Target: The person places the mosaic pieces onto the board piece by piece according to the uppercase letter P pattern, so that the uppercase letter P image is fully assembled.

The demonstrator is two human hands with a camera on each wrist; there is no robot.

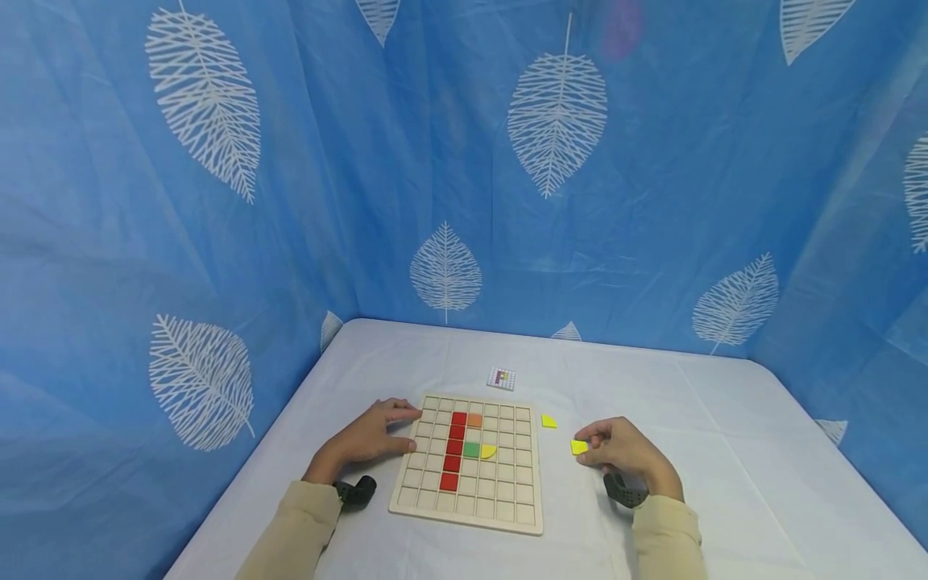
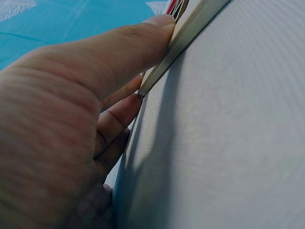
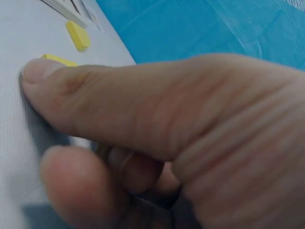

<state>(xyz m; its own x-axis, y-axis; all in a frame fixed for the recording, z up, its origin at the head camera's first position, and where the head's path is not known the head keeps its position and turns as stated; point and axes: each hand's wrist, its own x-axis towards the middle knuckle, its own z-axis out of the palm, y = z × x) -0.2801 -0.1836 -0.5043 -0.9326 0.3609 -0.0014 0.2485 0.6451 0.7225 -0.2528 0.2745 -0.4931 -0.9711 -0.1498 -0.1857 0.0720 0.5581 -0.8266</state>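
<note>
A wooden grid board [image 1: 428, 499] lies flat, and my left hand [image 1: 366, 435] touches its left edge with fingertips and thumb apart. In the left wrist view the thumb [image 2: 128, 47] lies over the board's rim [image 2: 178, 45]. On the board, several red square tiles [image 1: 453, 445] form a column. An orange tile [image 1: 474, 420], a green tile [image 1: 471, 449] and a yellow quarter-circle tile [image 1: 489, 451] sit to its right. My right hand [image 1: 619, 445] pinches a yellow tile [image 1: 578, 447] between thumb and fingers, right of the board; the fingers partly cover it.
Another yellow quarter-circle tile [image 1: 548, 420] lies just off the board's right edge. Behind the board is a small card [image 1: 502, 379] with a coloured grid pattern. The white-covered table [image 1: 739, 467] is backed by a blue leaf-print curtain [image 1: 652, 201].
</note>
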